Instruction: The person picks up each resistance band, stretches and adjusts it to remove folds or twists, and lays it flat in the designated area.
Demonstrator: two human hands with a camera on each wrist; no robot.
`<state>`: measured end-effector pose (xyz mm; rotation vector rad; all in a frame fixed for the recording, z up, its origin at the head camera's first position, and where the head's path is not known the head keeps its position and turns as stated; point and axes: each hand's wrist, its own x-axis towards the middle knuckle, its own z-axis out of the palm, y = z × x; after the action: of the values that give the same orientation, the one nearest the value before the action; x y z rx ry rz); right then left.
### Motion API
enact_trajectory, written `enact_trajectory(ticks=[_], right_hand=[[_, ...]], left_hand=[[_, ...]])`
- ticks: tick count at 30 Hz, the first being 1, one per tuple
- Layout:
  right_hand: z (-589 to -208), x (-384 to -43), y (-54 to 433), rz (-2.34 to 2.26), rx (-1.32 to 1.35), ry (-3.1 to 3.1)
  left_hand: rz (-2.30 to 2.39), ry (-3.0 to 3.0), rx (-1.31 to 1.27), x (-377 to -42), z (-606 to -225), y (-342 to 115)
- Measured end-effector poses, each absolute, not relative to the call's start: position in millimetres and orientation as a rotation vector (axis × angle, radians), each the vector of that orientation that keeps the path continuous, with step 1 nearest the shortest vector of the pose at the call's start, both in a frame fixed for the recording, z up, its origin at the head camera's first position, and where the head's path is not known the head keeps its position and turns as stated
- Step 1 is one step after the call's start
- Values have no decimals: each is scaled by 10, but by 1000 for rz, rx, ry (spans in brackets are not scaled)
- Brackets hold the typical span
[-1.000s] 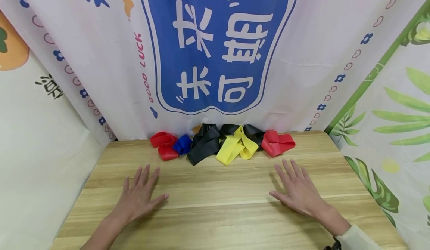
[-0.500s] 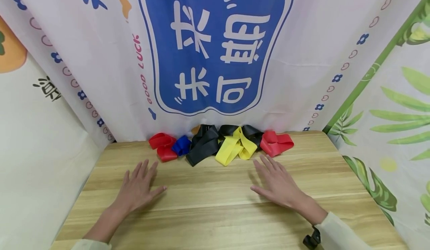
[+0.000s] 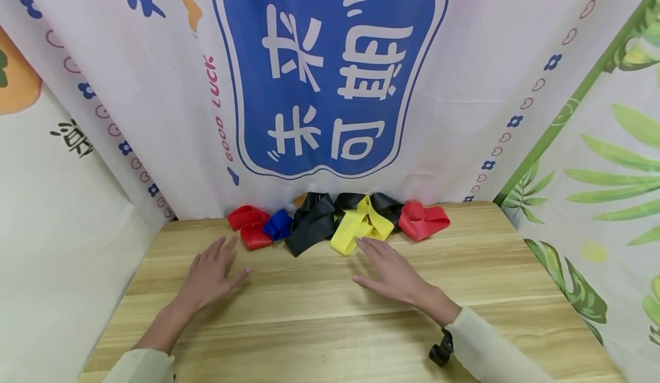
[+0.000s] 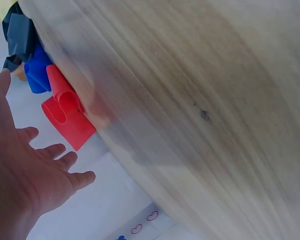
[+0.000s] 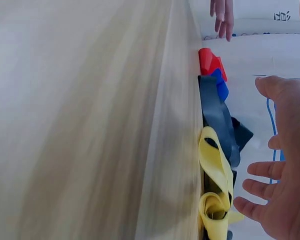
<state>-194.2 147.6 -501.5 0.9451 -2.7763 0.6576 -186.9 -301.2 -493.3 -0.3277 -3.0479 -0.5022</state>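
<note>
Yellow band (image 3: 353,226) is being crowded by black band (image 3: 388,203) just ahead of the right fingers (image 3: 378,252), outstretched and empty like the left fingers (image 3: 212,253), so a tangled pull is being risked.

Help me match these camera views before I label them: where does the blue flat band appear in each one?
Head: the blue flat band lies left of centre, at the far edge of the table.
Left wrist: the blue flat band is upper left.
Right wrist: the blue flat band is right of centre, in the upper half.
Shared landmark: the neighbouring red flat band, left of it in head, lower right in left wrist, above in right wrist.
</note>
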Motion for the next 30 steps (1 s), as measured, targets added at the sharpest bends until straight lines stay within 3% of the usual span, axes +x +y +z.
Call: enact_trajectory(ticks=[23, 30], right_hand=[[-5114, -2305, 444, 1732, 910, -2694], [-5108, -2429, 104, 1869, 902, -2612]], left_hand=[[-1157, -2944, -131, -2388, -4913, -3137], [-1288, -2934, -40, -2538, -4958, -3157]])
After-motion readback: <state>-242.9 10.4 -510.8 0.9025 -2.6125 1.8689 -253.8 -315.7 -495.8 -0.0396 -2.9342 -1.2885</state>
